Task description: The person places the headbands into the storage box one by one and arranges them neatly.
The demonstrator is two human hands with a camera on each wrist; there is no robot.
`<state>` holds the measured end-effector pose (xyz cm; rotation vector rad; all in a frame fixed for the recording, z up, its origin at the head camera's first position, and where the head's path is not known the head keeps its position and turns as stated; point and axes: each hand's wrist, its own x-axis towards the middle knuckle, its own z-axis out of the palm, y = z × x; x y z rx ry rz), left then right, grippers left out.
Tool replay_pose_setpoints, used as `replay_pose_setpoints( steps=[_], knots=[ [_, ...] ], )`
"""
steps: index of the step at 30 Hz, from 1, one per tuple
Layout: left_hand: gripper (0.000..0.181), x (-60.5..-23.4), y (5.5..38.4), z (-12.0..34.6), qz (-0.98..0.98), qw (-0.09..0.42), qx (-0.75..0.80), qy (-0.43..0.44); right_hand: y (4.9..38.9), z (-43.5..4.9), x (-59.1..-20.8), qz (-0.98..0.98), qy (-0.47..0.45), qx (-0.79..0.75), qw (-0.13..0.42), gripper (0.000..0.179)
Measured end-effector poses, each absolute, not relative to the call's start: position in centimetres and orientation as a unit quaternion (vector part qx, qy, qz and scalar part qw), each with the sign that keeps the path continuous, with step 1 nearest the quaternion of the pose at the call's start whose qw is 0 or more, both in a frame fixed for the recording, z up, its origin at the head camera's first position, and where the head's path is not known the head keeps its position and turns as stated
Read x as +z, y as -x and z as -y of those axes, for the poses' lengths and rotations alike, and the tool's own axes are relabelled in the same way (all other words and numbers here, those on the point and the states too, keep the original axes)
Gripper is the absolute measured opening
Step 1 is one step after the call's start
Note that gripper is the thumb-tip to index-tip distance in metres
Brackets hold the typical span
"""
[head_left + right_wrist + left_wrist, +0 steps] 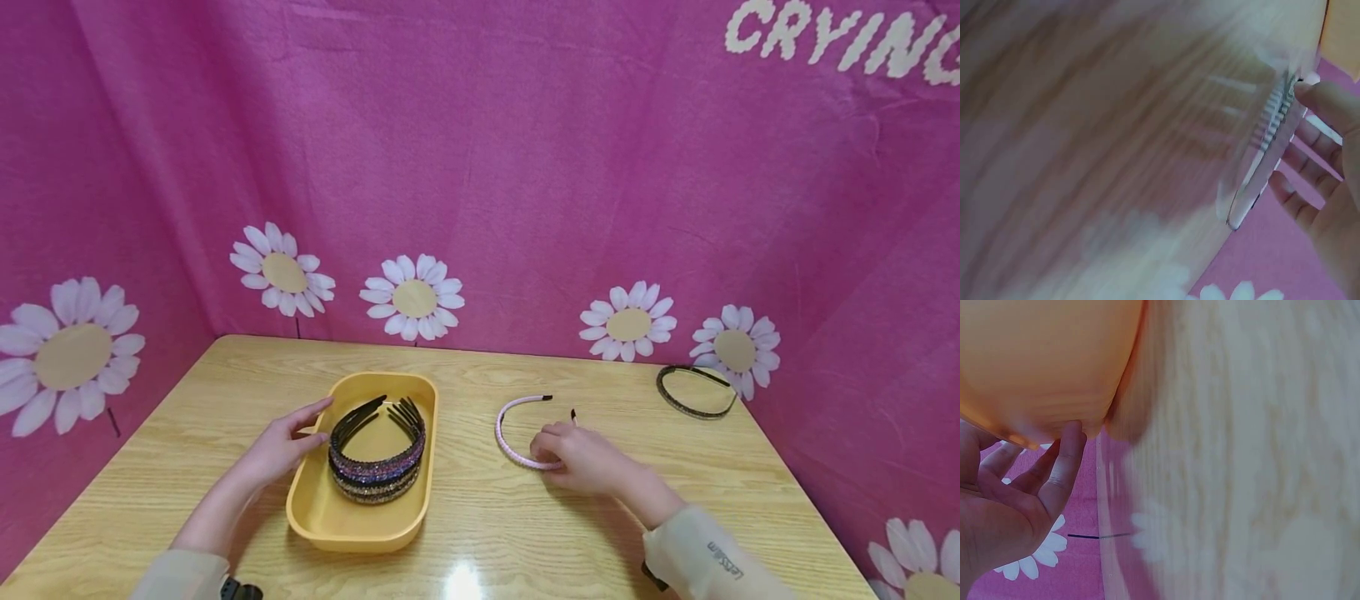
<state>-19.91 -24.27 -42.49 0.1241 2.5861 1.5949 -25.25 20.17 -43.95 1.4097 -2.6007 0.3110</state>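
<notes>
My right hand (581, 457) pinches the near right part of a thin lilac headband (508, 440) at the middle of the table. Fingers hide part of the band; its dark tips point away from me. In the right wrist view, the thumb is on one side of the headband (1266, 147) and the fingers are on the other. My left hand (279, 450) touches the left rim of a yellow tray (337, 529) with loosely extended fingers. Several dark headbands (378, 475) with glittery purple, black and gold-brown bands lie stacked inside the tray.
A dark glittery headband (693, 410) lies at the table's far right corner. The wooden table (480, 533) meets a pink cloth backdrop (495, 183) with white daisies along its back and sides.
</notes>
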Motion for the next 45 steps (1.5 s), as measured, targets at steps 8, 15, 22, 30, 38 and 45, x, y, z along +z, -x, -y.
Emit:
replay_pose_setpoints(
  steps=[8,15,22,30,38,45],
  knots=[
    [0.057,-42.5,19.9,24.2,-0.851,0.052,0.521,-0.043,25.0,-18.8,-44.3,0.886,-0.448,0.096,0.074,0.023],
    [0.057,-42.6,19.9,24.2,-0.853,0.047,0.518,-0.043,24.7,-18.3,-43.9,0.896,-0.432,0.087,0.048,0.025],
    [0.058,-42.9,19.9,24.3,-0.853,0.044,0.519,-0.041,24.3,-18.2,-42.6,0.888,-0.444,0.092,0.072,0.026],
    [0.058,-42.8,19.9,24.3,-0.852,0.046,0.519,-0.042,23.6,-17.8,-40.5,0.881,-0.452,0.107,0.095,0.031],
    [0.058,-42.8,19.9,24.3,-0.852,0.048,0.52,-0.042,22.8,-17.1,-38.4,0.858,-0.481,0.109,0.145,0.029],
    [0.058,-42.7,19.9,24.3,-0.85,0.05,0.522,-0.042,22.1,-16.1,-36.4,0.842,-0.498,0.111,0.177,0.029]
  ],
)
